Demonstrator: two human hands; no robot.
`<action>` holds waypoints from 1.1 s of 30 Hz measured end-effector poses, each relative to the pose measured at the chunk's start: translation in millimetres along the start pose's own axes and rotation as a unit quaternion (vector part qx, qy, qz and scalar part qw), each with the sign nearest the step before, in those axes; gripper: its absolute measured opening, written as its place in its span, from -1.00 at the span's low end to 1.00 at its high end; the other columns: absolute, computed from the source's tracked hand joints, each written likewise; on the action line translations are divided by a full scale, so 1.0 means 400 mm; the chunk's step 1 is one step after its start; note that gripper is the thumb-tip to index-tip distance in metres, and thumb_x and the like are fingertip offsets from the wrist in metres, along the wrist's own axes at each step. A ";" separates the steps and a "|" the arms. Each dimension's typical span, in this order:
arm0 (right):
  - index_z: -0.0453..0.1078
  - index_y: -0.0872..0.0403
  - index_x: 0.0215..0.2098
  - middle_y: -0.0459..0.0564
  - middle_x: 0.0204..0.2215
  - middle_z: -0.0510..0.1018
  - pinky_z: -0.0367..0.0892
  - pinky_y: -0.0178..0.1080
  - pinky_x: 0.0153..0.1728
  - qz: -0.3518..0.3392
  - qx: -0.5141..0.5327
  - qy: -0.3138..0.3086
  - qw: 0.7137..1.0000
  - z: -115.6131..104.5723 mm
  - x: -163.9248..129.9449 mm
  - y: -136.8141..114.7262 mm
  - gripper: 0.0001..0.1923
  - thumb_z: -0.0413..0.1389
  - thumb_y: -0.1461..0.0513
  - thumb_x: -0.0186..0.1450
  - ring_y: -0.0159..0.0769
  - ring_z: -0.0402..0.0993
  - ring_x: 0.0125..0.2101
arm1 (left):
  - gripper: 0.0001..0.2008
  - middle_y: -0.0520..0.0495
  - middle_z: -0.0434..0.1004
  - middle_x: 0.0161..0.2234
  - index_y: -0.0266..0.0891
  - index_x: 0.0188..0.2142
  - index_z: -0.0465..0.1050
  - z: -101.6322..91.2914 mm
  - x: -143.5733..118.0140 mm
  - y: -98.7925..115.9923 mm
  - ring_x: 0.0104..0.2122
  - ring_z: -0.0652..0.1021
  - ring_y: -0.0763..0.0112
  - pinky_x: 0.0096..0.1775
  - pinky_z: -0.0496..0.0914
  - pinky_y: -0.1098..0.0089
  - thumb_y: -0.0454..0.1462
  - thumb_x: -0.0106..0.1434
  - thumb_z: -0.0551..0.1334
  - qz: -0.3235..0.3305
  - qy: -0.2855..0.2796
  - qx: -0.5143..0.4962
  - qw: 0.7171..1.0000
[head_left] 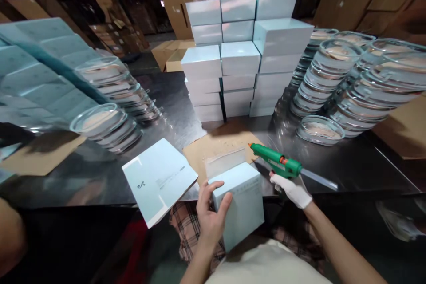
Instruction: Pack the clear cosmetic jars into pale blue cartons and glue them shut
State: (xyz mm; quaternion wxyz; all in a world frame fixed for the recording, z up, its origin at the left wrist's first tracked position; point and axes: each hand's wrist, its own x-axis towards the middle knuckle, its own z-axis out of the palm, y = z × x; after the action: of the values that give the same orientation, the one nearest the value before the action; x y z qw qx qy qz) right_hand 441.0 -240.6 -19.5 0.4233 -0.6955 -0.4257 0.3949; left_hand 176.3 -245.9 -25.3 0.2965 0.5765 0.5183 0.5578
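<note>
left hand (209, 213) bare, clamped on pale blue box (241, 206) | right hand (292, 188) gloved, clamped on green glue gun (276, 163), box's 2 o'clock | flat lid (159, 179) at 9 o'clock

Dark glossy table (100, 177) — stacked pale boxes (239, 57), clear dish stacks (336, 80) at right and left, cardboard sheet (216, 146), flat box blank (159, 179).

Left hand (209, 217) bare, no sleeve. Right hand (293, 190) in white glove — forearm bare. Cream top, plaid trousers at 6 o'clock.
</note>
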 end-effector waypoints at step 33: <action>0.61 0.03 -0.01 0.05 -0.06 0.46 0.44 -0.11 0.12 -0.378 -0.020 -0.314 0.871 0.040 0.053 -0.153 -0.71 0.27 0.07 0.38 -0.26 0.49 -0.01 | -0.56 -0.20 0.54 -0.03 -0.14 -0.20 0.52 -0.012 0.067 -0.010 0.08 0.60 0.07 0.12 0.47 0.12 0.16 0.28 0.33 -0.043 -0.032 -0.144 0.988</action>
State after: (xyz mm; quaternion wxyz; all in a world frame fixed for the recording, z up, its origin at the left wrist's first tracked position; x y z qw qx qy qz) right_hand 417.6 -199.7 27.9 0.3699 -0.3290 -0.7747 0.3935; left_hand 166.2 -221.1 -19.2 0.4165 0.5225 0.4472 0.5946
